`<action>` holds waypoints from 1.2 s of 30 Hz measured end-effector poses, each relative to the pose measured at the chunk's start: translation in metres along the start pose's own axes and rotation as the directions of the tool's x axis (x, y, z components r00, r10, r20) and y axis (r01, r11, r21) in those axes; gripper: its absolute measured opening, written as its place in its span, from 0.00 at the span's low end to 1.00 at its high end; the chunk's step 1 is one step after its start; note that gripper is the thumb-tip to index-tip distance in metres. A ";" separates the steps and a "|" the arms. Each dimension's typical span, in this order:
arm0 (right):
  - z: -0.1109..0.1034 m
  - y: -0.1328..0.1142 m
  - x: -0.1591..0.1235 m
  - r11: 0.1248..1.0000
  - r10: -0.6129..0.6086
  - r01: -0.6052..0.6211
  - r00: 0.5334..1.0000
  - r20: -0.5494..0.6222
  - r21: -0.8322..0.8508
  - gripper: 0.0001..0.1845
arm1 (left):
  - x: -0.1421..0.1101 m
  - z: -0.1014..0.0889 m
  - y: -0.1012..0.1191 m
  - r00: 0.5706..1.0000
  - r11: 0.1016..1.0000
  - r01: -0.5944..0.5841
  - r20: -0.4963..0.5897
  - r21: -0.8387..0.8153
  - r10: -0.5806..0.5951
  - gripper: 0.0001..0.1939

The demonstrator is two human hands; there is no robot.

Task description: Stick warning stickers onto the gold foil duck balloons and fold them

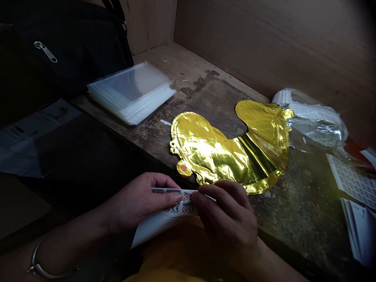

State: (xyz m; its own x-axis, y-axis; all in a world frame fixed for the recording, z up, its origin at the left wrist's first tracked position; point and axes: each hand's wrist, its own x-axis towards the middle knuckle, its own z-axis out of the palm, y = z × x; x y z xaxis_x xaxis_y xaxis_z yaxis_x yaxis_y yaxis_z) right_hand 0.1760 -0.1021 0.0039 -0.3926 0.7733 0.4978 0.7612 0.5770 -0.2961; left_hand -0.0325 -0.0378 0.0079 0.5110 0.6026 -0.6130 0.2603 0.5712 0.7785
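Your left hand [138, 203] was curled and closed, its fingers pressed together side by side, pinching the left end of a white paper strip printed with small red-and-black warning symbols and CE marks [183, 203]. Your right hand [226, 219] came in from the other side, its fingers bent over the strip's right end, and the two hands nearly met above it. Your right thumb was hidden, so you could not tell exactly how it gripped. The strip lay over a wider white sheet [155, 231], just above your yellow garment [167, 256].

Beyond your hands, a crumpled, curved gold foil balloon [226, 150] lay flat on a worn, stained wooden bench [202, 92], just past your fingers. A stack of clear plastic bags [129, 94] sat to its left, beside a black zippered bag [64, 51]. To its right lay a crinkled silver foil packet [314, 121] and a white gridded sheet [352, 180]. A thin metal bangle [38, 266] circled your left wrist.
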 end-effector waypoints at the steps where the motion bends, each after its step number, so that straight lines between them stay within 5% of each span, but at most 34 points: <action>1: 0.001 -0.001 0.000 1.000 -0.011 0.011 1.000 0.004 -0.015 0.13 | 0.001 0.000 -0.001 1.000 1.000 -0.001 -0.002 -0.001 0.001 0.17; 7: -0.002 -0.011 0.011 0.982 0.172 -0.176 0.984 0.052 0.071 0.07 | 0.004 -0.003 -0.008 1.000 0.999 0.016 0.023 0.032 -0.016 0.17; 12: -0.020 0.005 0.031 0.841 0.477 -0.492 0.871 0.120 0.226 0.05 | -0.001 -0.008 -0.004 0.986 0.947 -0.140 -0.048 0.288 0.161 0.10; 14: -0.022 0.018 0.042 0.747 0.595 -0.614 0.789 0.155 0.254 0.05 | -0.003 -0.011 -0.002 0.913 0.786 -0.335 -0.029 0.520 0.408 0.07; 16: -0.018 0.029 0.051 0.633 0.692 -0.712 0.696 0.191 0.303 0.07 | -0.001 -0.013 -0.003 0.752 0.454 -0.497 0.106 0.739 0.651 0.08; 18: -0.008 0.037 0.058 0.503 0.750 -0.774 0.612 0.250 0.385 0.09 | 0.006 -0.016 -0.006 0.615 0.143 -0.539 0.272 0.830 0.740 0.12; 21: 0.009 0.043 0.061 0.391 0.761 -0.796 0.562 0.325 0.461 0.12 | 0.020 -0.019 -0.012 0.574 -0.052 -0.532 0.405 0.845 0.711 0.13; 27: 0.021 0.044 0.053 0.433 0.761 -0.815 0.559 0.328 0.385 0.13 | 0.032 -0.022 -0.014 0.584 -0.054 -0.587 0.469 0.808 0.662 0.14; 36: 0.028 0.036 0.052 0.541 0.745 -0.766 0.628 0.225 0.348 0.10 | 0.032 -0.022 -0.013 0.601 -0.054 -0.584 0.476 0.810 0.642 0.16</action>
State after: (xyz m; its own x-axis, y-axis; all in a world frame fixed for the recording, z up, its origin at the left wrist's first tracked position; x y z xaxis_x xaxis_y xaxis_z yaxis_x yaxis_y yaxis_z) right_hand 0.1687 -0.0336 -0.0037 0.2039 0.9747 -0.0913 0.5325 -0.1886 -0.8251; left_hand -0.0372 -0.0134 -0.0249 0.8641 0.4637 0.1958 0.3511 -0.8341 0.4255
